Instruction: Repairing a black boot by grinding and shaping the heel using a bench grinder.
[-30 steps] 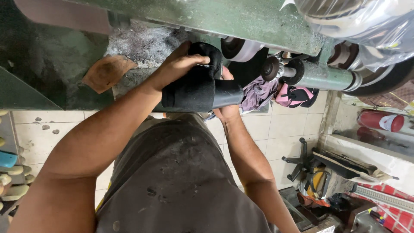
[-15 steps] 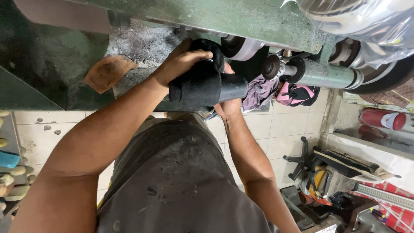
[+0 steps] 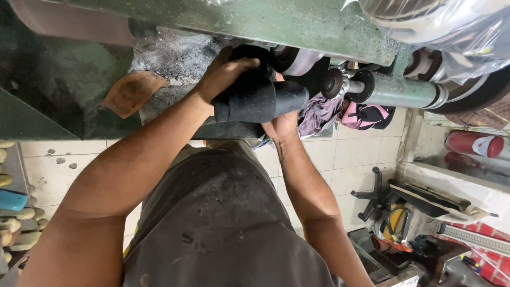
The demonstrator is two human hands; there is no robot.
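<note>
Both my hands hold a black, roughly tubular rubber-like piece [image 3: 260,100] up against the green grinding machine [image 3: 297,21]. On top of the piece's left end lies my left hand [image 3: 226,74], fingers curled over it. From below my right hand [image 3: 281,125] supports it, mostly hidden by the piece. The piece's upper end touches or nearly touches a pale grinding wheel [image 3: 300,59]; the contact itself is hidden.
A grey-green spindle [image 3: 393,91] with dark discs sticks out to the right of the wheel. A brown leather scrap [image 3: 130,93] lies on the dusty machine base. Pink sandals [image 3: 366,115], a red canister [image 3: 473,143] and tools sit on the tiled floor at right; pale soles [image 3: 13,212] at left.
The black piece has shifted slightly up and to the right toward the wheel, and my left fingers have moved further over its top.
</note>
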